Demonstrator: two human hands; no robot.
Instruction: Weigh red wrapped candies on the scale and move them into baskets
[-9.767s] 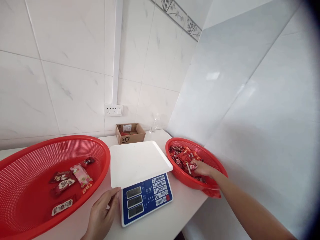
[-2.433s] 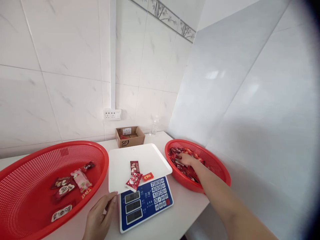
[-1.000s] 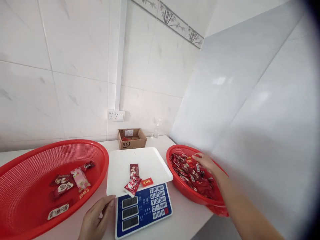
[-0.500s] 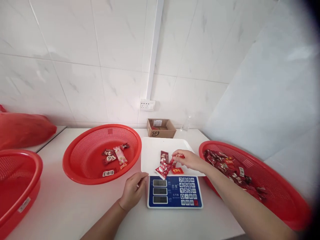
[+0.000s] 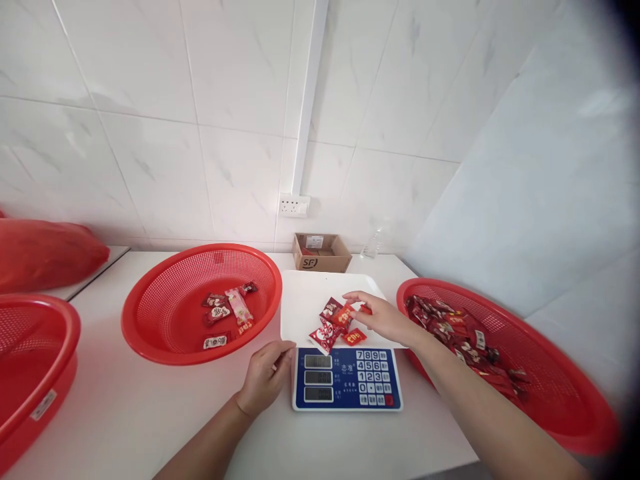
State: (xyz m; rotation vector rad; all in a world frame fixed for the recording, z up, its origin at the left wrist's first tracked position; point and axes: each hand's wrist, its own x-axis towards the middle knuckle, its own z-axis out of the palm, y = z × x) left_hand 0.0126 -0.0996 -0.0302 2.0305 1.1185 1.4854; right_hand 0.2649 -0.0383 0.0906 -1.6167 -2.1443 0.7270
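A digital scale [image 5: 347, 378] with a blue keypad and a white tray [image 5: 305, 293] stands before me. On the tray lies a small pile of wrapped candies, including a dark red packet [image 5: 330, 308], a red-and-white packet [image 5: 324, 336] and a red one with yellow lettering [image 5: 355, 337]. My right hand [image 5: 377, 319] hovers over the pile, index finger stretched out, a red candy packet [image 5: 367, 309] partly showing inside the hand. Loosely curled, my left hand [image 5: 265, 375] has its fingertips at the tray's front left corner; nothing shows in it.
Left of the scale, a red perforated basket [image 5: 150, 333] holds several candies. To the right, another red basket [image 5: 575, 400] contains a heap of them. A third basket [image 5: 53, 360] and a red bag [image 5: 50, 253] are at far left. Behind stand a cardboard box [image 5: 325, 262] and clear plastic [image 5: 371, 245].
A red packet with yellow lettering now lies on top of the pile. My right hand's fingers have spread and lifted off it. My left hand stays at the tray's corner.
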